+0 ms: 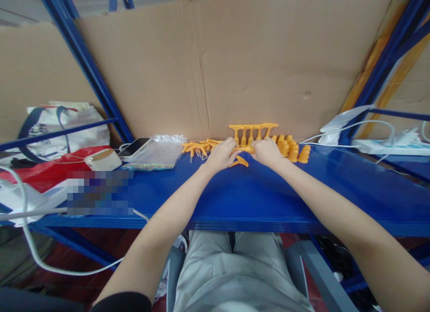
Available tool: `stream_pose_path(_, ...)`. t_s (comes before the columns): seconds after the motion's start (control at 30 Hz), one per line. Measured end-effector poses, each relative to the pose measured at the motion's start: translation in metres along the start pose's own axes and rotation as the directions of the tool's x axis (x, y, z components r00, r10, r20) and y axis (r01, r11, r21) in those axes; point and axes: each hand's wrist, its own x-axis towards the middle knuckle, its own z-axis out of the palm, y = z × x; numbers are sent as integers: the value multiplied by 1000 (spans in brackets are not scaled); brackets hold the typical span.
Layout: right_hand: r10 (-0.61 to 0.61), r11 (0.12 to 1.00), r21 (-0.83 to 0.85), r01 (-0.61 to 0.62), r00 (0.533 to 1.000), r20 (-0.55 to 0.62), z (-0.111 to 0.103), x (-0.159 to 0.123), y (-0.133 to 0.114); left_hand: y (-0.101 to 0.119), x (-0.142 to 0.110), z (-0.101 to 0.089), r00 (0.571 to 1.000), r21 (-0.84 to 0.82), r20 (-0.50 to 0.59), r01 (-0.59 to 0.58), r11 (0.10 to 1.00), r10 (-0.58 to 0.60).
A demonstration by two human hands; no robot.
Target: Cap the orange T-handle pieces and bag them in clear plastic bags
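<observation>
Cardboard sheet [268, 66]: one wide brown panel stood behind the shelf, creased down its middle.
Blue shelf [255, 195]: one metal surface carried everything; two forearms stretched across it.
Tote bag [63, 124]: one white bag with dark straps lay at the far left, beside one red item [40, 168].
Power strip [389, 144]: one white strip sat at the right end, with white cables running to it.
Clear plastic bag [157, 153]: one, lying flat left of the orange parts, next to one phone [134, 146].
Upright orange pieces [253, 132]: about five T-shaped ones stood in a row against the cardboard, just beyond the hands.
Flat orange pieces [198, 147]: a small pile left of the hands; the count could not be told.
Stubby orange pieces [292, 150]: roughly five clustered right of the hands.
Left hand [221, 154]: fingers curled onto an orange part [247, 149] shared between both hands; one loose curved orange piece [240, 161] lay just beneath it.
Right hand [268, 151]: fingers closed on the same part.
</observation>
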Motion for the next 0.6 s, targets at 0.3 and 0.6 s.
stream_pose_path(0.3, 48, 995, 78, -56, 994, 95, 4, 2, 5, 4, 2, -1, 999, 68, 0, -49, 996, 49)
stream_pose_path(0.6, 50, 986, 154, -64, 994, 93, 8, 4, 9, 6, 2, -1, 997, 120, 2, -77, 990, 78)
